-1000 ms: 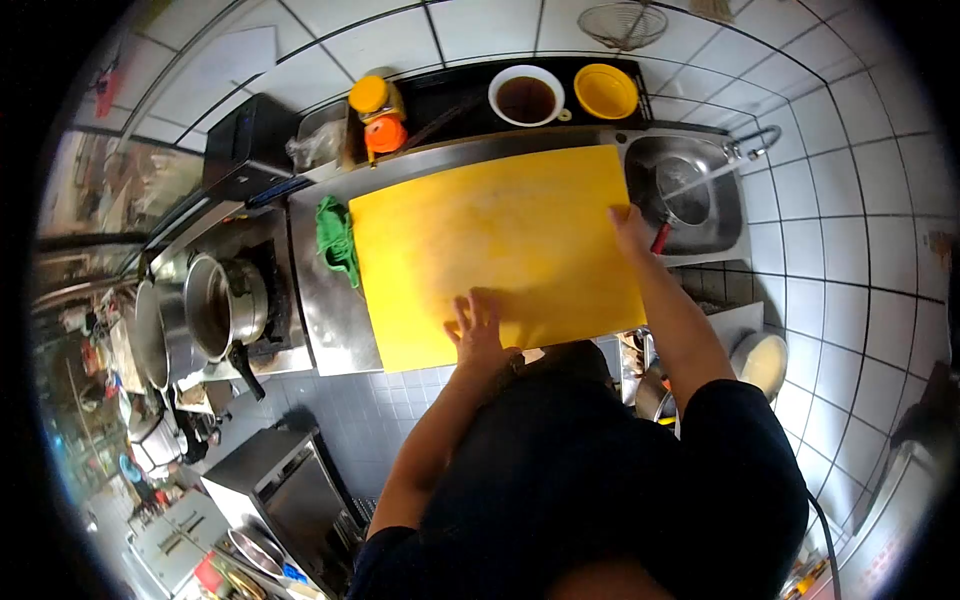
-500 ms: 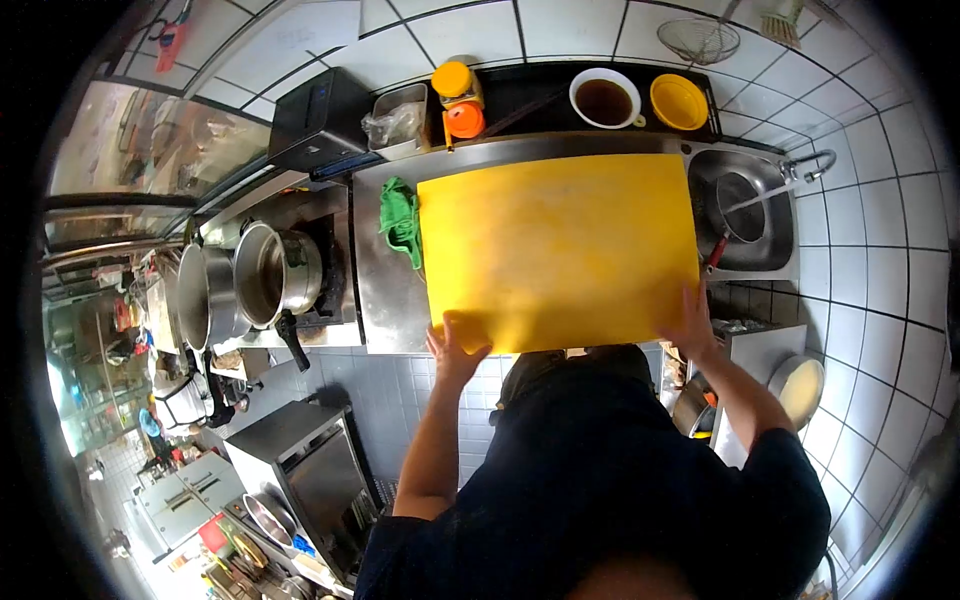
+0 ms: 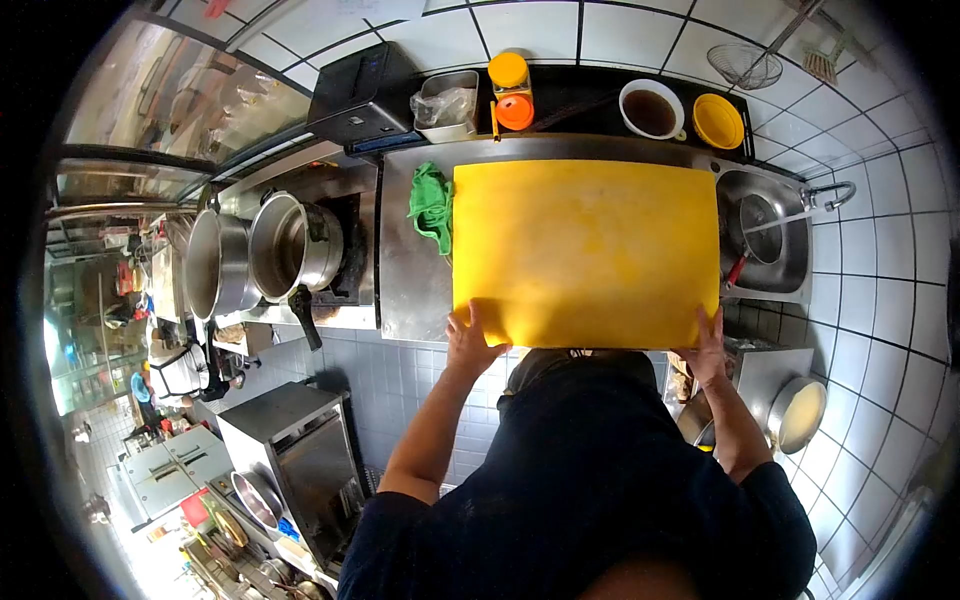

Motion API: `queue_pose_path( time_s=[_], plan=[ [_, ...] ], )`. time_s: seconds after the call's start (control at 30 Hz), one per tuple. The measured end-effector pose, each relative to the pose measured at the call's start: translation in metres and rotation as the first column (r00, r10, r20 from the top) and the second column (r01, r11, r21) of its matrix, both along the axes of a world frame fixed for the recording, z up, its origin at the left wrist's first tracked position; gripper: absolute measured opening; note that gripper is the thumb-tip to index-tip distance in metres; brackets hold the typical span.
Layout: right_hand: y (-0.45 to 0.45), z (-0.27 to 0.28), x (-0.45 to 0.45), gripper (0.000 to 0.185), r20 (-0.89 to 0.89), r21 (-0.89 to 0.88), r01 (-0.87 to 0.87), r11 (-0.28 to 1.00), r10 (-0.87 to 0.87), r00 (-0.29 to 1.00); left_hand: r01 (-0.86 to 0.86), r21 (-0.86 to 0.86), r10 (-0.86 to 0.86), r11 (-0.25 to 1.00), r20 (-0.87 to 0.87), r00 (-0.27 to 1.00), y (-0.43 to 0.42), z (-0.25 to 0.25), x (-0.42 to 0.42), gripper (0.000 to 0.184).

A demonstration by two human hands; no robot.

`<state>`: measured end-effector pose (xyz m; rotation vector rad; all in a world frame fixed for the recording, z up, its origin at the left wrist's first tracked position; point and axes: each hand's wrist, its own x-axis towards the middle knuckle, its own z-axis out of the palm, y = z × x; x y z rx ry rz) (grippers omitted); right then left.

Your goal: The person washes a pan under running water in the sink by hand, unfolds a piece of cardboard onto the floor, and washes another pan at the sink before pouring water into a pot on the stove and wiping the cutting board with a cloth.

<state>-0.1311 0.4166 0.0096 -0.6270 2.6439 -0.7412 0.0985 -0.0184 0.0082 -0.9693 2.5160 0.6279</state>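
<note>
A large yellow cutting board [image 3: 590,250] lies on the steel counter [image 3: 415,300]. My left hand [image 3: 474,340] grips its near left corner, with fingertips on the top face and the thumb along the front edge. At the near right corner my right hand [image 3: 707,348] holds the board by its side, partly below the edge. Just beyond the board's left side sits a crumpled green cloth [image 3: 431,208].
To the right, a sink [image 3: 795,280] holds a red-handled strainer [image 3: 762,230] under a running faucet [image 3: 832,192]. Pots [image 3: 290,245] stand on the left stove. Along the back are a bowl of brown liquid [image 3: 650,110], a yellow bowl [image 3: 718,122] and an orange-lidded jar [image 3: 514,112].
The board's outline has become squarer and more level, its near edge now straighter. Both hands remain on its near corners. The whole view has shifted slightly.
</note>
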Motion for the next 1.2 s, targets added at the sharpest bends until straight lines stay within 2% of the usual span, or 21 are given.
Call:
queue_pose_path(
  time_s=[0.1,0.13,0.17,0.23,0.27,0.33,0.37,0.4,0.43,0.57,0.63,0.7,0.73,0.8,0.83,0.87,0.97,1.07,1.13,1.17,1.2],
  plan=[
    [0.005,-0.007,0.001,0.104,0.066,-0.023,0.017,1.0,-0.016,0.998,0.132,-0.051,-0.13,0.99,0.042,0.991,-0.031,-0.032,0.001,0.103],
    [0.005,-0.009,-0.003,0.104,0.035,-0.03,-0.043,0.999,0.044,0.998,0.09,0.004,-0.09,0.996,0.164,0.982,-0.052,-0.031,-0.014,0.095],
    [0.003,-0.005,-0.005,0.102,0.171,-0.144,0.031,0.989,-0.006,0.985,0.049,0.055,-0.063,0.997,0.286,0.956,-0.073,-0.031,-0.03,0.089],
    [0.001,0.002,-0.01,0.101,0.435,-0.327,0.245,0.912,-0.085,0.897,-0.068,-0.077,0.076,0.995,0.109,0.991,-0.112,-0.045,-0.047,0.073],
    [0.005,-0.01,-0.013,0.1,0.679,-0.401,0.489,0.775,-0.107,0.726,-0.128,-0.148,0.127,0.981,-0.018,0.992,-0.13,-0.052,-0.061,0.073],
    [0.017,-0.006,-0.019,0.098,0.724,-0.337,0.499,0.799,-0.12,0.679,-0.176,-0.259,0.132,0.95,-0.179,0.975,-0.163,-0.061,-0.088,0.075],
    [0.021,0.006,-0.022,0.098,0.556,-0.18,0.277,0.944,-0.135,0.82,-0.179,-0.285,0.117,0.942,-0.219,0.969,-0.177,-0.064,-0.104,0.077],
    [0.025,0.019,-0.024,0.097,0.385,0.056,0.076,0.996,-0.092,0.919,-0.158,-0.282,0.1,0.946,-0.209,0.973,-0.189,-0.065,-0.118,0.079],
    [0.029,0.031,-0.024,0.096,0.239,0.332,-0.087,0.939,0.006,0.971,-0.107,-0.242,0.074,0.964,-0.144,0.987,-0.199,-0.064,-0.131,0.081],
    [0.039,0.061,-0.02,0.092,0.229,0.246,0.116,0.962,-0.174,0.958,0.142,-0.181,-0.137,0.973,0.036,0.99,-0.222,-0.086,-0.149,0.092],
    [0.055,0.056,-0.016,0.09,0.187,0.177,0.204,0.963,-0.237,0.953,0.034,-0.172,-0.042,0.984,-0.043,0.998,-0.223,-0.083,-0.146,0.079],
    [0.067,0.051,-0.015,0.09,0.214,0.153,0.258,0.954,-0.287,0.934,0.101,-0.339,-0.149,0.935,-0.119,0.982,-0.272,-0.146,-0.131,0.069],
    [0.073,0.046,-0.014,0.088,0.202,0.132,0.298,0.945,-0.32,0.926,0.019,-0.275,-0.05,0.961,-0.106,0.993,-0.254,-0.115,-0.134,0.055],
    [0.091,0.027,-0.018,0.086,0.296,0.027,0.383,0.923,-0.374,0.879,-0.056,-0.19,0.044,0.98,-0.066,0.997,-0.224,-0.083,-0.124,0.048],
    [0.094,0.028,-0.02,0.083,0.254,0.088,0.369,0.925,-0.379,0.89,-0.095,-0.148,0.089,0.984,-0.045,0.995,-0.219,-0.075,-0.118,0.045],
    [0.094,0.032,-0.023,0.08,0.212,0.15,0.357,0.922,-0.382,0.899,-0.176,-0.298,0.117,0.938,-0.206,0.972,-0.22,-0.104,-0.096,0.037],
    [0.11,0.015,-0.033,0.074,0.177,0.119,0.348,0.93,-0.365,0.914,-0.398,-0.129,0.36,0.908,-0.245,0.9,-0.178,-0.062,-0.075,0.032],
    [0.113,0.018,-0.046,0.069,0.138,0.099,0.344,0.934,-0.355,0.924,-0.507,-0.022,0.442,0.862,-0.459,0.771,-0.121,-0.001,-0.059,0.031],
    [0.102,0.024,-0.057,0.067,0.21,-0.113,0.334,0.936,-0.306,0.929,-0.478,0.044,0.412,0.877,-0.581,0.703,-0.062,0.05,-0.061,0.026],
    [0.091,0.026,-0.063,0.065,0.241,-0.219,0.322,0.921,-0.268,0.933,-0.444,0.186,0.454,0.877,-0.623,0.636,-0.041,0.06,-0.06,0.025],
    [0.074,0.025,-0.066,0.061,0.175,-0.328,0.26,0.908,-0.212,0.961,-0.36,0.253,0.429,0.898,-0.686,0.588,-0.009,0.081,-0.067,0.023]
  ],
)
